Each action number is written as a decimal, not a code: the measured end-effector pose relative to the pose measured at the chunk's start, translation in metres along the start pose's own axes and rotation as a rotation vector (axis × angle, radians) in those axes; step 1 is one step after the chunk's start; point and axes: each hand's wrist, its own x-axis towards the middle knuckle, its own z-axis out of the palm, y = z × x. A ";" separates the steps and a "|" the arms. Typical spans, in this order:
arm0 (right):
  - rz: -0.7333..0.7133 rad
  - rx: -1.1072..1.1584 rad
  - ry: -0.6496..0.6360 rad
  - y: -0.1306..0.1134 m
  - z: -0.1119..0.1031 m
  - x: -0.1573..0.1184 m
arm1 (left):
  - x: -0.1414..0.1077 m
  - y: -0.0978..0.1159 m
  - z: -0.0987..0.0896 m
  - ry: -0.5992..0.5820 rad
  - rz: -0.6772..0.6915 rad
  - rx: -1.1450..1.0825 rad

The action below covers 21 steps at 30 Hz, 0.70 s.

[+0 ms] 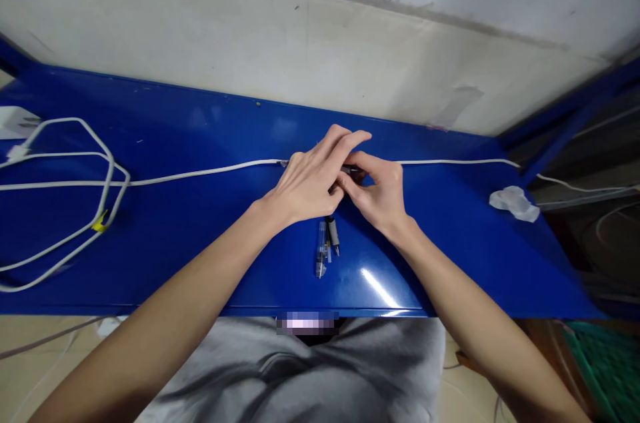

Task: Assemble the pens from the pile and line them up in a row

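Observation:
My left hand point(317, 173) is over the middle of the blue tabletop, back up. Two of its fingers reach out to the right, while its thumb and forefinger curl together; what lies between them is hidden. Against it, my right hand point(383, 190) pinches a small dark, shiny piece point(354, 172) between thumb and forefinger. Just below the hands lie a clear pen barrel point(321, 246) and a grey-and-black pen part with a pointed tip point(335, 236). A small clear bit point(283, 163) pokes out left of my left wrist.
A white cable point(200, 175) runs across the blue table point(165, 250) behind the hands, looped at the left with a yellow tag point(101, 222). A white plug adapter point(17, 122) sits far left. Crumpled white plastic point(515, 203) lies at right. A pale wall point(300, 43) rises behind.

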 end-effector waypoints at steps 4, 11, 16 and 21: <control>0.094 -0.114 0.055 -0.003 0.002 0.000 | 0.000 0.003 0.003 0.102 0.099 -0.070; 0.102 0.024 -0.002 -0.002 0.005 0.003 | 0.001 0.005 0.008 0.140 0.146 -0.127; 0.124 0.077 0.041 0.001 0.004 0.004 | 0.001 0.001 0.007 0.152 0.173 -0.143; 0.117 0.041 0.178 0.006 -0.006 0.010 | 0.005 -0.018 -0.001 0.225 0.069 0.060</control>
